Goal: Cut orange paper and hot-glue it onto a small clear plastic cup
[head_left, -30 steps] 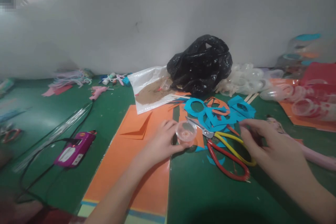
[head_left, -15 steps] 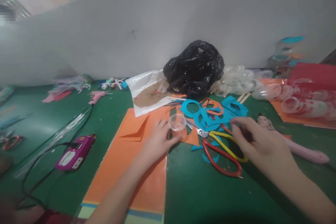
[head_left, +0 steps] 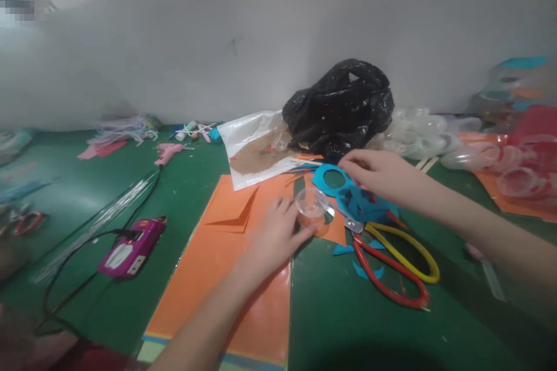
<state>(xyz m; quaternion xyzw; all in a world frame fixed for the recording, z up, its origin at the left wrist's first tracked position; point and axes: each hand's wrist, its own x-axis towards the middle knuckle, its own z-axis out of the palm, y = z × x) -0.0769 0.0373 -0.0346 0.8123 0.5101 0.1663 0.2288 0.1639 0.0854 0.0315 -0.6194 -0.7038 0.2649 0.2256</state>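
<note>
Green tabletop (head_left: 348, 324), near edge: orange sheet (head_left: 226, 278). Scissors (head_left: 391, 264), red/yellow handles, lying flat, blades toward the paper pile. L hand (head_left: 272, 237): grip closed round small clear cup (head_left: 311, 207), which stands upright at the sheet's far-right corner and looks empty. R hand (head_left: 378, 173): fingertips narrow, down on blue cut-outs (head_left: 348, 200); can't tell if one is pinched. Step, prob.: steadying cup, picking a cut-out; lifting one needs a fine pinch clear of the blades. Beyond: clear bag (head_left: 256, 148) w/ brown sand; black bag (head_left: 339, 107), contents hidden.

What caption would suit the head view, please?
Left hand holds a clear cup; right hand reaches among blue paper cutouts.
</note>
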